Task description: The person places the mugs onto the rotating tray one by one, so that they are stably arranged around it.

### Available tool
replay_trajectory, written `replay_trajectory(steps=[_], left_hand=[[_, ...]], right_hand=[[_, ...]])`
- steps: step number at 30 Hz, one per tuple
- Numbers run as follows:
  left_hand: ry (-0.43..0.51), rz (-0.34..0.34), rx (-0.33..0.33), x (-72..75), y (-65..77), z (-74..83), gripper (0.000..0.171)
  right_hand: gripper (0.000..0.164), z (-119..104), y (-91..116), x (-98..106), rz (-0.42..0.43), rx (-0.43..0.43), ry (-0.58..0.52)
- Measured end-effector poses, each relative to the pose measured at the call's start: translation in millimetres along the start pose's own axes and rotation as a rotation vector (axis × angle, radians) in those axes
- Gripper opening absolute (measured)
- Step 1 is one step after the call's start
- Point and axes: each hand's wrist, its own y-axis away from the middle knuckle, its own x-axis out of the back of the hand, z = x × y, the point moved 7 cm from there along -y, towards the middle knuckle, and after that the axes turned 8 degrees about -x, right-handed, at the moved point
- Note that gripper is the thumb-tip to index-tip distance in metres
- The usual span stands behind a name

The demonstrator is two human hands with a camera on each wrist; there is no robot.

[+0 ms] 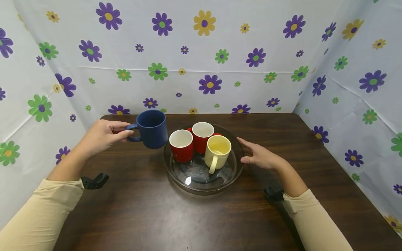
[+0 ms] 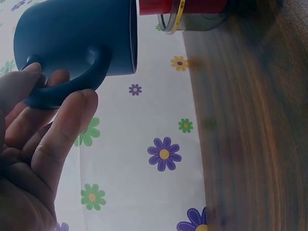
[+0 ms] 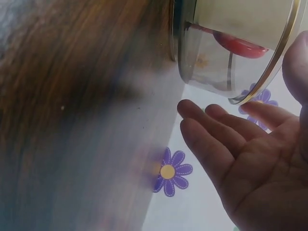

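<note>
My left hand (image 1: 105, 136) pinches the handle of a blue mug (image 1: 154, 130), which is upright just left of a round clear glass dish (image 1: 194, 181). In the left wrist view the thumb and fingers close round the blue mug's handle (image 2: 77, 86). Inside the dish stand a red mug with a white inside (image 1: 182, 150), a second red mug (image 1: 201, 139) behind it, and a yellow mug (image 1: 218, 153) with its handle toward me. My right hand (image 1: 260, 155) is at the dish's right side, fingers extended beside the rim; nothing is in its grasp.
The dish sits on a dark brown wooden table (image 1: 188, 223). Flower-patterned white sheets (image 1: 182, 87) hang behind the table and at both sides. Black wrist straps (image 1: 94, 181) show at the cuffs of the cream sleeves.
</note>
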Motion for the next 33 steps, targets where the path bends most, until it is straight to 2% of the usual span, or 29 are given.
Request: replay_trajectory(steps=[6, 10, 16, 21, 26, 33], left_hand=[[0.004, -0.007, 0.000, -1.9, -0.7, 1.2, 0.026], [0.000, -0.006, -0.016, -3.1, 0.6, 2.4, 0.024], [0.002, -0.007, -0.014, -2.7, 4.1, 4.8, 0.024], [0.017, -0.001, -0.026, -2.1, 7.6, 7.4, 0.023], [0.027, 0.001, -0.035, -2.4, 9.4, 9.8, 0.023], [0.010, -0.005, -0.041, -3.5, 9.6, 14.1, 0.023]], right_hand=[[0.080, 3, -2, 3, 0.033, -0.005, 0.006], [0.074, 3, -3, 5, 0.092, 0.006, 0.034], [0.070, 3, -2, 9, 0.146, 0.011, 0.010], [0.073, 2, 1, 8, 0.130, -0.001, -0.009], [0.084, -3, 6, 3, 0.067, 0.012, -0.027], [0.100, -8, 6, -3, 0.035, 0.022, 0.044]])
